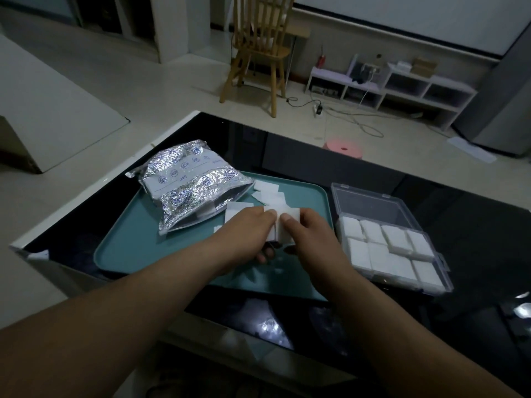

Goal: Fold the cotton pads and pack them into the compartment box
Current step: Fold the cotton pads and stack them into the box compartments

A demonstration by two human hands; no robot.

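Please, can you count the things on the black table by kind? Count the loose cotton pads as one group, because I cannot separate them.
Teal tray: 1
Silver foil bag: 1
Clear compartment box: 1
Group of loose cotton pads: 1
Pad being folded between left hand and right hand: 1
Total: 5

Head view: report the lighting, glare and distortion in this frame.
Head view: dim overall, room underexposed; glare patches on the glossy black table near the bottom edge and bright highlights on the foil bag; wide-angle bending curves the table edges; the white cotton pads between both hands lose surface detail.
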